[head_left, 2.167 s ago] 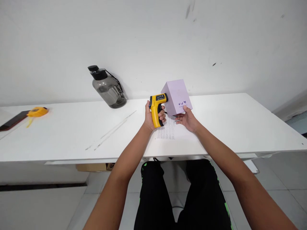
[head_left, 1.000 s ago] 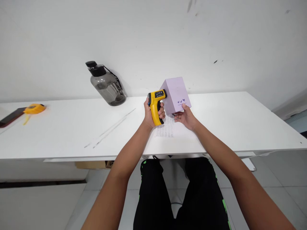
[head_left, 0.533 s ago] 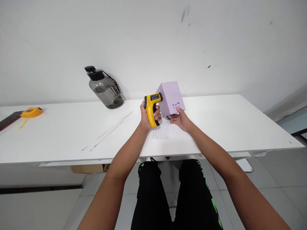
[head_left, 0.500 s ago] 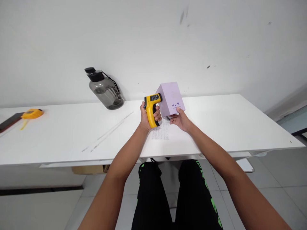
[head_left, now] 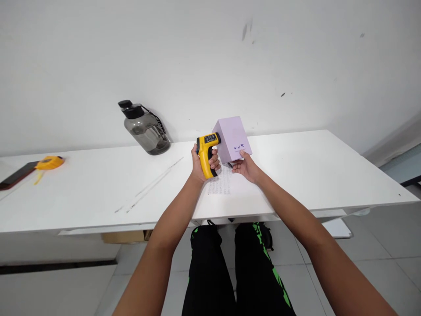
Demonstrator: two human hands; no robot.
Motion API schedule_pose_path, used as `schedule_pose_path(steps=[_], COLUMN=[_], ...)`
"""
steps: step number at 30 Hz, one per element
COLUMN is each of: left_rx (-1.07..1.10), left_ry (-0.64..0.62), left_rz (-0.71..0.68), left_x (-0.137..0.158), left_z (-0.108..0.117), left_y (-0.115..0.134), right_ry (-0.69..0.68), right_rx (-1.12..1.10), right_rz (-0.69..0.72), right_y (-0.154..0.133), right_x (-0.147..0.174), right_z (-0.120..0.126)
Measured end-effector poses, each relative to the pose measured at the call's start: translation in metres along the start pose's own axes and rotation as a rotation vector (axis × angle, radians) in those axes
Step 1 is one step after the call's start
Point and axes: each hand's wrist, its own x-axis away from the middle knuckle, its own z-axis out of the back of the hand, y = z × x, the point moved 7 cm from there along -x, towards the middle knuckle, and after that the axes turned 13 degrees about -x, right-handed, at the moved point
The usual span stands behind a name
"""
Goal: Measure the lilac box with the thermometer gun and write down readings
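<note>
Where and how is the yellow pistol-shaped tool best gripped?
Probably by the handle, coming from the near side: it slants down below the barrel, slim enough for the left hand to wrap, while that barrel points toward the lilac box.

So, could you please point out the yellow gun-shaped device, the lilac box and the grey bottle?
Yellow gun-shaped device (head_left: 204, 156): head view, yellow handle.
Lilac box (head_left: 234, 137): head view, printed face.
Grey bottle (head_left: 147, 134): head view, middle of body.
</note>
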Motion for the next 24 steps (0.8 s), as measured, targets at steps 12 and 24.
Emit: schedule_pose_path(steps=[12,24], left_rx=[-0.009,0.01], left_ry=[-0.002,0.018], left_rz=[0.003,0.054], left_x=[-0.0001,0.0025], left_z=[-0.0013,0.0019], left_y=[-0.0003,0.0], right_ry=[0.023,0.033], right_rx=[-0.01,-0.006], right_rz=[-0.008,0.002], right_y=[-0.0002,-0.001], right_x=[0.0001,0.0021], right_z=[0.001,0.0])
